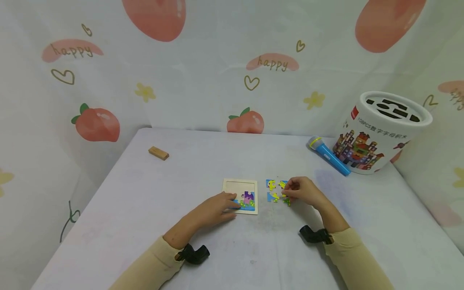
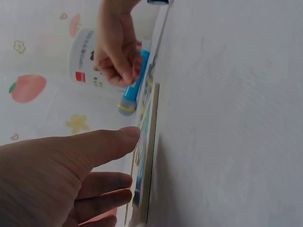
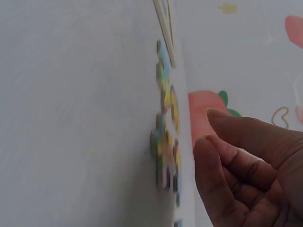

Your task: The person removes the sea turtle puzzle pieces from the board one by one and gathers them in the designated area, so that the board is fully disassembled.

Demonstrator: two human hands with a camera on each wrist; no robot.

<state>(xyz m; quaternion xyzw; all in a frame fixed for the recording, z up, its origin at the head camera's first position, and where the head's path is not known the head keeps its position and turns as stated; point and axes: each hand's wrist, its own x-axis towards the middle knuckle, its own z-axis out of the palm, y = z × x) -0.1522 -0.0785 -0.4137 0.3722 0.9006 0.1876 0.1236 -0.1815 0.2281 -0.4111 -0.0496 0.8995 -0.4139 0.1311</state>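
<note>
A square wooden puzzle tray [image 1: 255, 187] lies mid-table, with purple, green and blue jigsaw pieces [image 1: 248, 197] in its lower right part. Over its left side extends my left hand [image 1: 216, 210], fingers spread and loosely straight; they cover some of the tray. Right of the tray lie several loose jigsaw pieces [image 1: 271, 185], blue with yellow and green. My right hand [image 1: 305, 191] hovers at their right side and partly hides them. In the right wrist view a gap shows between thumb and bent forefinger [image 3: 207, 165], with nothing visible in it, beside the blurred loose pieces [image 3: 165, 156].
A wooden block [image 1: 158, 153] lies at the back left. At the back right, a blue toy microphone [image 1: 330, 156] lies against a large white printed tub [image 1: 373, 137]. A patterned cloth [image 1: 203, 80] hangs behind the table.
</note>
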